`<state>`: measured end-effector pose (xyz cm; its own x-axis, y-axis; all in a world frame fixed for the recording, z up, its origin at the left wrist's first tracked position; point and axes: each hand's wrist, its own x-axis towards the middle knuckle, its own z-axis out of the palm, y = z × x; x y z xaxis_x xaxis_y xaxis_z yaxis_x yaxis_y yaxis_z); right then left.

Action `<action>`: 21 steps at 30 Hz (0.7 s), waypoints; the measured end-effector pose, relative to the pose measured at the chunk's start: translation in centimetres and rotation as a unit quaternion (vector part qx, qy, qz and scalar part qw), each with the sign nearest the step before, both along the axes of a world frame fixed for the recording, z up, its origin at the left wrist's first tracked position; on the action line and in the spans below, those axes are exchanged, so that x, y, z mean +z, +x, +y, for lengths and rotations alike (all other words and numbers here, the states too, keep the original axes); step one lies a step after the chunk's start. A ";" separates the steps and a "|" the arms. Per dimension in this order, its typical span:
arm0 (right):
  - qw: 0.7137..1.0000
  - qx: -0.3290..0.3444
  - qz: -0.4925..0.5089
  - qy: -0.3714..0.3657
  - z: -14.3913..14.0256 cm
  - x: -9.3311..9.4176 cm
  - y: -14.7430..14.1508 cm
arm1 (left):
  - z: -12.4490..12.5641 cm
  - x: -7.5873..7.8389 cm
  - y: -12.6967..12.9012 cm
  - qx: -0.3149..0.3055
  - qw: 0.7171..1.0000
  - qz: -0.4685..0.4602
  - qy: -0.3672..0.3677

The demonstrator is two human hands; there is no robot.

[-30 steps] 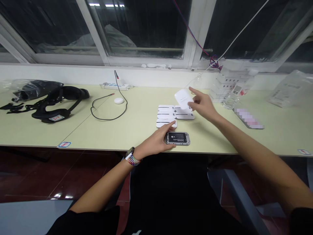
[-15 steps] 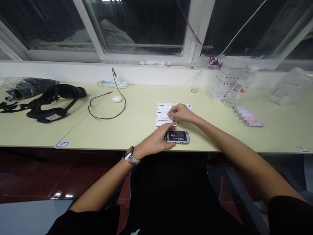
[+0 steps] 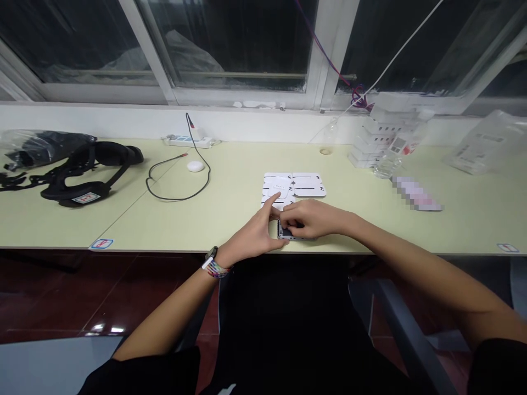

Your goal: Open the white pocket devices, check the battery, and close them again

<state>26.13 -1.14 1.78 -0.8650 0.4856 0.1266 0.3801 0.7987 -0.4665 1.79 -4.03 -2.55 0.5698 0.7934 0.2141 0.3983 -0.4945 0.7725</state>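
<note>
- Black straps and a dark headset (image 3: 88,173) lie far to the left of the small device, on the pale green tabletop (image 3: 230,219).
- A black cable (image 3: 181,186) loops left of the device, with a white round puck (image 3: 195,166) beside it and a white power strip (image 3: 190,142) behind, by the window sill.
- My left hand (image 3: 255,236) rests at the near edge of the tabletop, with a watch and beaded band on the wrist; its fingers (image 3: 274,202) are loosely spread, the forefinger pointing up past the device's left end, and the hand lies against that end.
- The small device (image 3: 288,233), grey-framed with a dark face, lies flat at the front edge of the tabletop, between my two hands and mostly covered by them.
- White covers (image 3: 308,185) lie in a flat cluster just behind the device, some overlapping.
- My right hand (image 3: 315,218) lies over the device from the right, fingers curled down onto its top; I cannot tell whether they pinch it or only press on it.
- A stack of white boxes (image 3: 370,144) and a clear bottle (image 3: 389,162) stand well behind and right of the device.
- A clear plastic bag (image 3: 481,145) lies farthest right.
</note>
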 end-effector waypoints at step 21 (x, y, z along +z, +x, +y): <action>0.997 0.049 -0.056 0.033 1.7 -0.3 -2.8 | 0.2 0.2 -0.2 0.001 0.999 -0.006 -0.039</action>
